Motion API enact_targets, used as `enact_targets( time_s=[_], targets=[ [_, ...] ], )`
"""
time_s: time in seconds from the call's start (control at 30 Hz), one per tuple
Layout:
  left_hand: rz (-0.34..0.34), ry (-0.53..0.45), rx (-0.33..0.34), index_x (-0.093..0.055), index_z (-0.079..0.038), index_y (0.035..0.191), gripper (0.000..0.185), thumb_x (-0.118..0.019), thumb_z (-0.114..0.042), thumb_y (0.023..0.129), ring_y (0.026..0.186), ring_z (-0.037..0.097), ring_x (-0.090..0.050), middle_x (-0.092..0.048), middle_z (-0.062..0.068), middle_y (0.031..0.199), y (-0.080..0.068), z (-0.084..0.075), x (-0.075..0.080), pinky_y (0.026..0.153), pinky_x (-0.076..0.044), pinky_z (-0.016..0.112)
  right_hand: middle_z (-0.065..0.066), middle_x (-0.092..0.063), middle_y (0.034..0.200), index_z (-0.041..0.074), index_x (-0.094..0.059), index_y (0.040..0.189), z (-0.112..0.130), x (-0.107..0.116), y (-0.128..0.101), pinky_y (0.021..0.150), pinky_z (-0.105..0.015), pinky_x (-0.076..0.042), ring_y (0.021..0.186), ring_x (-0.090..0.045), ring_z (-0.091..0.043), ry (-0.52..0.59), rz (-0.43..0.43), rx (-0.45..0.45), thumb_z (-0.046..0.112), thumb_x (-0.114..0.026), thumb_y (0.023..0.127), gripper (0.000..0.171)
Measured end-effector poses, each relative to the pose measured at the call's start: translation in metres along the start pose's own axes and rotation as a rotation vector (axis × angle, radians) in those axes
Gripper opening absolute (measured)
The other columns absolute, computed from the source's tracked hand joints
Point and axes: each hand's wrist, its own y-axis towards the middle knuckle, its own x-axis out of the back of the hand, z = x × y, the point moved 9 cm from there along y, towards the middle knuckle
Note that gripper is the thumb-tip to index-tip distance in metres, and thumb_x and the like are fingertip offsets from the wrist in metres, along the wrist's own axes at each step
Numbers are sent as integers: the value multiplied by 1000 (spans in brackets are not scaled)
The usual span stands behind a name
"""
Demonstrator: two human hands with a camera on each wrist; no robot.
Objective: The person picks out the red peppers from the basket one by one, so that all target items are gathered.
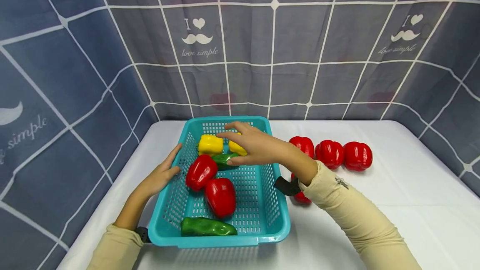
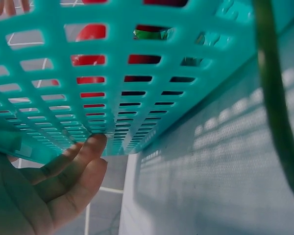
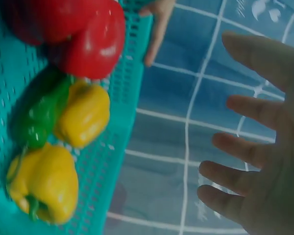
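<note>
Nearest you, at the lower middle of the head view, a green pepper (image 1: pixel 208 226) lies along the front wall of the teal basket (image 1: pixel 275 197). Just behind it, two red peppers (image 1: pixel 220 197) sit touching at the basket's centre. Your left hand (image 1: pixel 160 175) rests flat against the basket's left wall, fingers straight and gripping nothing, which looks like bracing so the basket does not slide on the white tabletop (image 1: pixel 393 203).

Further in, your right hand (image 1: pixel 252 145) hovers over the basket's far end with the fingers spread apart and nothing in its grip; the right wrist view shows the palm empty. Under it lie two yellow peppers (image 1: pixel 211 144) and a small green pepper (image 1: pixel 224 159), close together.

To the right of the basket, three more red peppers (image 1: pixel 331 153) stand in a row on the tabletop, and another (image 1: pixel 301 197) is mostly hidden under your right forearm. A checked curtain (image 1: pixel 240 45) closes the background.
</note>
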Motion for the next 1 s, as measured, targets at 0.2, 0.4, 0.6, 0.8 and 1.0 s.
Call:
enact_targets(
  time_s=[0.2, 0.4, 0.6, 0.8, 1.0],
  targets=[
    [-3, 7, 11, -1, -7, 147, 72, -37, -7, 85, 131, 47, -20, -8, 28, 149, -1, -2, -1, 95, -37, 59, -8, -36, 142, 21, -38, 139, 14, -29, 16, 98, -43, -42, 127, -38, -26, -43, 67, 23, 39, -65, 80, 67],
    [-3, -3, 20, -1, -8, 147, 72, -36, -8, 85, 125, 49, -29, -8, 28, 149, -2, -2, 1, 79, -52, 48, -6, -38, 140, 22, -34, 141, 20, -56, 21, 88, -38, -49, 122, -42, -24, -36, 182, -16, 45, -66, 78, 74],
    [-3, -10, 27, -1, -9, 148, 71, -35, -8, 86, 120, 49, -35, -7, 28, 149, -2, -1, 2, 72, -54, 43, -3, -39, 137, 25, -29, 142, 18, -87, 16, 82, -33, -52, 116, -43, -21, -62, 414, -106, 49, -71, 71, 86],
    [0, -9, 36, 0, -10, 148, 71, -35, -8, 86, 117, 48, -39, -7, 27, 149, -1, -1, 1, 71, -55, 41, 0, -40, 132, 23, -27, 141, 19, -106, 13, 80, -28, -51, 114, -44, -18, -71, 530, -112, 44, -75, 68, 90],
    [-3, -9, 47, -1, -13, 148, 71, -35, -9, 85, 111, 47, -45, -9, 26, 149, -2, 2, 2, 68, -55, 40, 2, -36, 132, 22, -21, 142, 24, -117, 9, 79, -25, -51, 108, -46, -14, -44, 632, -107, 40, -80, 63, 100]
  ],
)
